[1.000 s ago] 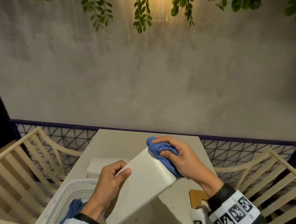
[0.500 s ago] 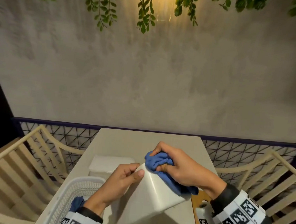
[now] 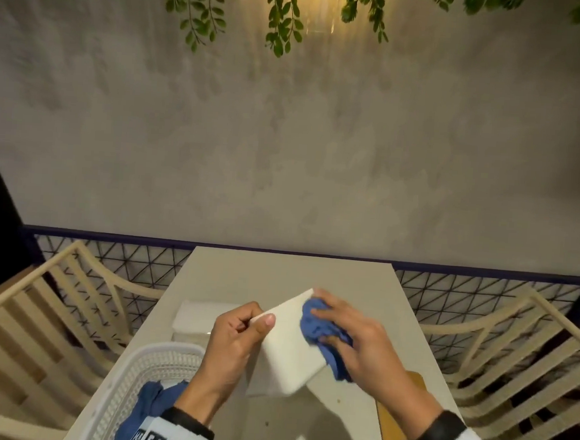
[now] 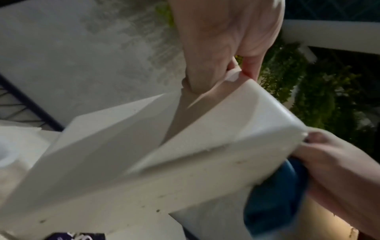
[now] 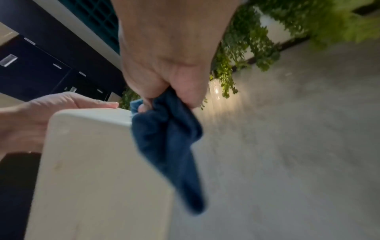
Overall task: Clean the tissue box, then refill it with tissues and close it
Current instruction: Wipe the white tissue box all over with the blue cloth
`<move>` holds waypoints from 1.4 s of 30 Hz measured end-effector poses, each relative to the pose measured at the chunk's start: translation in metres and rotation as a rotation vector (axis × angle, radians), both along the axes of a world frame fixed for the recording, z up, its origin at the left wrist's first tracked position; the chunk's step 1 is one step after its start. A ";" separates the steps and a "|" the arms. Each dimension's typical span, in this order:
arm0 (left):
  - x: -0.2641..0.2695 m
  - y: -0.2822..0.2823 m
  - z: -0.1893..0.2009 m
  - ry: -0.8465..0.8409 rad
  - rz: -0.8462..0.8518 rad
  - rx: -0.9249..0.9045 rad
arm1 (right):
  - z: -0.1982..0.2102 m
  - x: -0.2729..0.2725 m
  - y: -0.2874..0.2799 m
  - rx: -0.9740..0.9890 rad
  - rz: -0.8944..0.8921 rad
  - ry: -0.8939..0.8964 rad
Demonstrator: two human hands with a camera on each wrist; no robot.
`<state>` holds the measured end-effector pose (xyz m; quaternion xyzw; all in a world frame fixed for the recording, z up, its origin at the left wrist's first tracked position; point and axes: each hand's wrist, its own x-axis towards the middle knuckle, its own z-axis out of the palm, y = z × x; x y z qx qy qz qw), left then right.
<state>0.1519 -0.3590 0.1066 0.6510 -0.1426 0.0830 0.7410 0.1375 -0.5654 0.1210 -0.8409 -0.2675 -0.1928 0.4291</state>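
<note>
You were in the cleaning step. Your left hand (image 3: 235, 345) held the white tissue box (image 3: 290, 347) tilted up off the counter (image 3: 291, 275), thumb pressed on its upper face and fingers curled round its edge; the left wrist view showed the box open, its inside bare and speckled with small marks. Your right hand (image 3: 352, 334) had its grip closed round a bunched blue cloth (image 3: 318, 328), pressing it against the box's far right side, with a tail of cloth hanging below the box edge.

By my reading, cleaning was not finished: the specks on the inner walls in the left wrist view suggested the inside needed a pass. The next move would call for turning the box in your left hand so the opening faced the cloth, keeping that hold firm while the right hand pushed in. Refilling and closing were not yet begun.

The stack of white tissues (image 3: 202, 320) lay on the counter just left of the box. A white plastic basket (image 3: 155, 365) with another blue cloth (image 3: 152, 402) in it sat nearer you, also left of the box. A wooden piece (image 3: 391, 419), partly hidden by your right forearm, lay right of the box. Beyond the box stood a grey wall, a lattice railing, hanging leaves and a lamp; slatted chairs flanked the counter.
</note>
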 end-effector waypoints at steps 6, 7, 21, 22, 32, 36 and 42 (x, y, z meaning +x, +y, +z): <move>0.006 0.005 0.004 -0.027 0.102 -0.112 | 0.001 -0.017 0.033 -0.151 0.267 -0.145; 0.003 0.006 0.004 -0.028 0.092 -0.084 | 0.000 -0.009 0.024 -0.135 0.233 -0.137; 0.012 0.013 -0.005 0.047 0.167 -0.230 | 0.008 0.025 0.059 -0.053 0.132 -0.259; 0.013 0.017 -0.006 0.054 0.154 -0.260 | 0.003 0.018 0.058 -0.106 0.245 -0.279; 0.018 0.022 0.000 0.004 0.129 -0.239 | 0.004 0.012 0.044 -0.224 0.444 -0.204; 0.016 0.012 0.001 0.003 0.162 -0.163 | 0.014 0.032 0.031 -0.103 0.157 -0.194; 0.016 0.014 -0.001 -0.004 0.164 -0.237 | -0.001 0.013 0.017 -0.220 0.412 -0.161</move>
